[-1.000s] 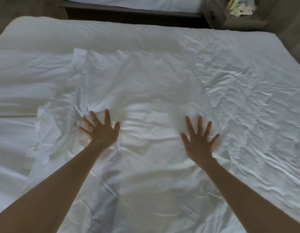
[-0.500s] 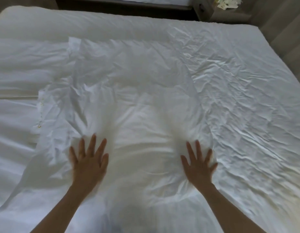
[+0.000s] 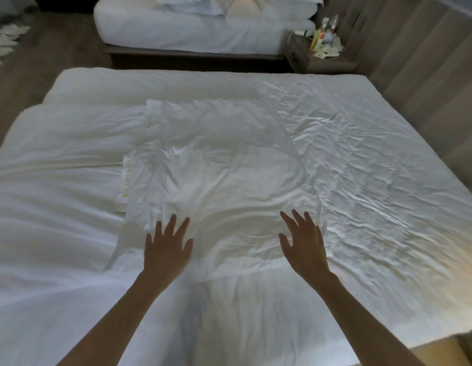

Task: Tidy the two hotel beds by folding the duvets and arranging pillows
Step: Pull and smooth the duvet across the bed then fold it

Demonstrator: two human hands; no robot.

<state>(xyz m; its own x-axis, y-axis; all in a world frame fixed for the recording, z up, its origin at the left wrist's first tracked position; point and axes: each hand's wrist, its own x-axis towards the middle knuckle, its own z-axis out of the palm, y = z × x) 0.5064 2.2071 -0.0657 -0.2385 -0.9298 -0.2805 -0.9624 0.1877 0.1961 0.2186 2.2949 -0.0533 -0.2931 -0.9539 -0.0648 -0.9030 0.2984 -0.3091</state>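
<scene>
the smooth, puffy duvet (image 3: 58, 154) is lying on the left. my left hand (image 3: 167, 250) is spreading flat, fingers straight, gripping nothing, on the near edge of the pillow (image 3: 224, 167), which is lying mid-bed, soft, rectangular and creased. my right hand (image 3: 305, 249) is staying just as open at its right corner. even, outward strokes should be flattening it best. the crinkled sheet (image 3: 388, 167) is lying bare on the right.

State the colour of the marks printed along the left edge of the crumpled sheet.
The marks are yellowish gold; the head view shows them.
</scene>
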